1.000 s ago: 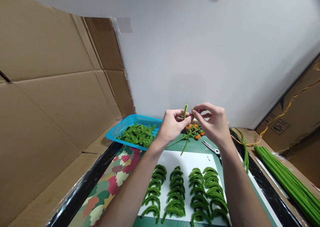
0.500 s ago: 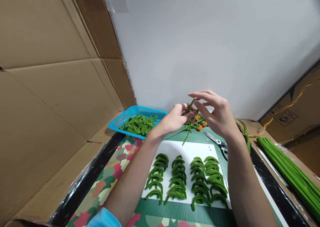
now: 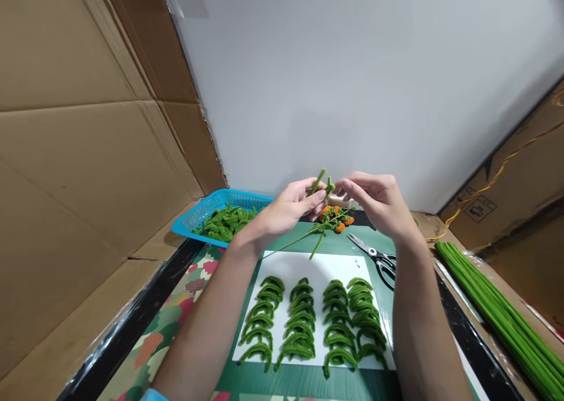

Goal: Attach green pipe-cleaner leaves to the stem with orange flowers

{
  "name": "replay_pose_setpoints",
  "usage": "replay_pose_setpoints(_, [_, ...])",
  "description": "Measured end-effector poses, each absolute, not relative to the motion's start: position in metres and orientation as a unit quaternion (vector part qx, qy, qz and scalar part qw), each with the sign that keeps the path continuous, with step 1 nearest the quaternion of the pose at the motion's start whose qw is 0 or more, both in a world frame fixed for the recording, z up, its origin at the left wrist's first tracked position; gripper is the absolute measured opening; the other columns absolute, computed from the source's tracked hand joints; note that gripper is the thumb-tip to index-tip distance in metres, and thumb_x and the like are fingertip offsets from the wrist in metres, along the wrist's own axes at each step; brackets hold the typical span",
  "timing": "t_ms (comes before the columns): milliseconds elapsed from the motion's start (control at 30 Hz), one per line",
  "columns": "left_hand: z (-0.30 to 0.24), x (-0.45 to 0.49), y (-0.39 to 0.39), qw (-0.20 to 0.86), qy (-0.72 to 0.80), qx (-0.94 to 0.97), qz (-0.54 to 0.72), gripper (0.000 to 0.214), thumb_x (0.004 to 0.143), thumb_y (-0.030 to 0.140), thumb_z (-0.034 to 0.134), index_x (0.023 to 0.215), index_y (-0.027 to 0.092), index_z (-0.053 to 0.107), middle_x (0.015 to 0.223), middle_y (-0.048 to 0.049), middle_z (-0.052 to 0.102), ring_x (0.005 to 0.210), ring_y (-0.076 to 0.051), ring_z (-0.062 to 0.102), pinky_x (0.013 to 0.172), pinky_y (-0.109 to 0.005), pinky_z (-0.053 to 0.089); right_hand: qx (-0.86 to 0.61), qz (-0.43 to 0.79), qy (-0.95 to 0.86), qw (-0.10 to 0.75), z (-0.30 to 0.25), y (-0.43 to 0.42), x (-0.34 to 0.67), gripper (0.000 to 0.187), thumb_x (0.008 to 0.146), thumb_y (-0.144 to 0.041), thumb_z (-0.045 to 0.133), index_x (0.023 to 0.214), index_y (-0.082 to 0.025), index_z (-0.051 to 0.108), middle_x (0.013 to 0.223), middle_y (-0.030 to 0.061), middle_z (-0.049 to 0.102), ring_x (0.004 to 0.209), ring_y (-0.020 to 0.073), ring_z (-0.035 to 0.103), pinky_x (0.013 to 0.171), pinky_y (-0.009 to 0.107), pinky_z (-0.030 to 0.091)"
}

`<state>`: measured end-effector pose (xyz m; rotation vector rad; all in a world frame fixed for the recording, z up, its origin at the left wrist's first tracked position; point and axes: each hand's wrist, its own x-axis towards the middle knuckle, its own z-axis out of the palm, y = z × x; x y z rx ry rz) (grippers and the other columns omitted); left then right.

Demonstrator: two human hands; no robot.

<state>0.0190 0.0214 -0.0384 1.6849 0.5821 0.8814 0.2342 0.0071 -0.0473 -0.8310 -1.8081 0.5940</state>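
My left hand (image 3: 286, 208) and my right hand (image 3: 374, 204) are raised above the table, fingertips meeting. Both pinch a short green pipe cleaner piece (image 3: 322, 183) that sticks up between them, bent near its top. Below the hands lies a green stem with small orange flowers (image 3: 332, 219). Nearer to me, a white sheet (image 3: 304, 263) carries several curved green pipe cleaner pieces (image 3: 308, 321) set out in rows.
A blue basket (image 3: 200, 213) of folded green pieces stands at the back left. Scissors (image 3: 374, 257) lie right of the white sheet. A bundle of long straight green pipe cleaners (image 3: 497, 316) runs along the right. Cardboard walls stand at left and right.
My right hand spread its fingers half a second ago and has closed again on the green piece. The piece now shows a bend at its top. The camera tilted slightly.
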Motion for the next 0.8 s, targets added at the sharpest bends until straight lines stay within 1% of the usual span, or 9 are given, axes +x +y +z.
replay_pose_setpoints(67, [-0.037,0.02,0.02,0.553,0.243,0.7,0.382,0.032,0.098,0.049,0.069,0.097,0.018,0.063,0.077,0.0,0.044,0.067,-0.015,0.04,0.061,-0.027,0.035,-0.343,0.255,-0.741,0.518,-0.047,0.006,0.233,0.032,0.104,-0.043,0.065,0.12,-0.02,0.08,0.101,0.0052,0.074,0.088,0.0149,0.069,0.078,0.028,0.058])
replay_pose_setpoints(133, [-0.038,0.021,0.02,0.548,0.249,0.707,0.37,0.033,0.097,0.049,0.071,0.098,0.017,0.066,0.076,-0.0003,0.044,0.066,-0.014,0.038,0.06,-0.026,0.033,-0.339,0.251,-0.737,0.528,-0.046,0.005,0.23,0.036,0.103,-0.037,0.065,0.134,-0.023,0.074,0.111,0.0052,0.074,0.093,0.0153,0.071,0.08,0.029,0.06])
replay_pose_setpoints(167, [-0.038,0.022,0.02,0.545,0.253,0.712,0.362,0.033,0.096,0.049,0.071,0.099,0.016,0.068,0.077,-0.0006,0.045,0.066,-0.014,0.039,0.06,-0.026,0.034,-0.334,0.245,-0.74,0.53,-0.046,0.004,0.229,0.037,0.103,-0.034,0.063,0.137,-0.024,0.072,0.116,0.0052,0.073,0.096,0.0155,0.071,0.081,0.029,0.061])
replay_pose_setpoints(267, [-0.038,0.021,0.018,0.542,0.26,0.719,0.347,0.032,0.097,0.046,0.069,0.104,0.015,0.072,0.08,-0.002,0.052,0.07,-0.015,0.046,0.065,-0.027,0.04,-0.315,0.233,-0.756,0.525,-0.045,0.004,0.226,0.03,0.106,-0.029,0.057,0.127,-0.024,0.077,0.122,0.0052,0.071,0.105,0.0163,0.071,0.083,0.03,0.062])
replay_pose_setpoints(367, [-0.036,0.019,0.015,0.549,0.26,0.716,0.344,0.03,0.097,0.043,0.069,0.108,0.016,0.074,0.085,-0.0036,0.058,0.076,-0.016,0.052,0.073,-0.028,0.047,-0.309,0.224,-0.763,0.521,-0.047,0.004,0.227,0.026,0.105,-0.029,0.057,0.115,-0.023,0.08,0.116,0.005,0.072,0.104,0.0159,0.07,0.083,0.029,0.061])
replay_pose_setpoints(500, [-0.033,0.017,0.013,0.555,0.269,0.696,0.369,0.029,0.097,0.045,0.071,0.098,0.016,0.072,0.086,-0.0046,0.058,0.077,-0.015,0.054,0.071,-0.027,0.048,-0.33,0.189,-0.769,0.513,-0.047,0.003,0.227,0.025,0.104,-0.03,0.061,0.116,-0.024,0.081,0.116,0.005,0.073,0.096,0.0144,0.07,0.082,0.029,0.06])
replay_pose_setpoints(567, [-0.033,0.018,0.015,0.555,0.269,0.685,0.388,0.033,0.096,0.049,0.073,0.092,0.016,0.07,0.08,-0.0028,0.055,0.071,-0.014,0.05,0.065,-0.024,0.044,-0.34,0.178,-0.773,0.505,-0.047,0.003,0.226,0.026,0.104,-0.033,0.061,0.118,-0.024,0.082,0.117,0.0056,0.073,0.092,0.0139,0.069,0.082,0.029,0.06])
replay_pose_setpoints(667, [-0.035,0.02,0.019,0.541,0.263,0.681,0.418,0.037,0.093,0.053,0.076,0.088,0.017,0.067,0.07,0.0008,0.049,0.061,-0.011,0.041,0.055,-0.023,0.034,-0.35,0.167,-0.775,0.5,-0.047,0.003,0.225,0.028,0.104,-0.034,0.061,0.121,-0.023,0.081,0.111,0.0059,0.074,0.089,0.0141,0.069,0.081,0.029,0.06])
replay_pose_setpoints(800, [-0.039,0.022,0.023,0.52,0.261,0.683,0.442,0.038,0.092,0.054,0.076,0.088,0.018,0.065,0.065,0.003,0.043,0.055,-0.01,0.034,0.051,-0.024,0.025,-0.358,0.15,-0.782,0.488,-0.048,0.004,0.225,0.03,0.106,-0.036,0.062,0.126,-0.025,0.08,0.102,0.0046,0.074,0.085,0.0133,0.068,0.076,0.027,0.057])
